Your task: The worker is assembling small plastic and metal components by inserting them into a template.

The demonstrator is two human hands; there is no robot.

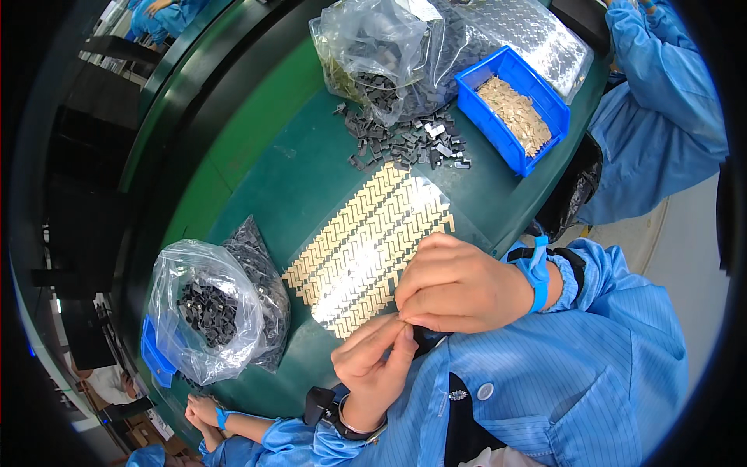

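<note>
My left hand (372, 360) and my right hand (467, 286) meet fingertip to fingertip above the near edge of the table. Both are closed in a pinch, and whatever sits between the fingertips is too small and covered to make out. Just beyond them lies a clear sheet (426, 193) carrying rows of small beige L-shaped stickers (342, 247); bright glare covers its middle. My right hand overlaps the sheet's near right corner. Past its far edge is a loose pile of small black plastic parts (405, 142), a few of them shining white in the light.
An open clear bag of black parts (373, 47) stands at the back, beside a blue bin (502, 128) with beige scraps. Another bag (210, 300) of black parts sits at left by a blue tray (158, 352). Co-workers in blue sit at right (661, 117) and lower left (257, 432).
</note>
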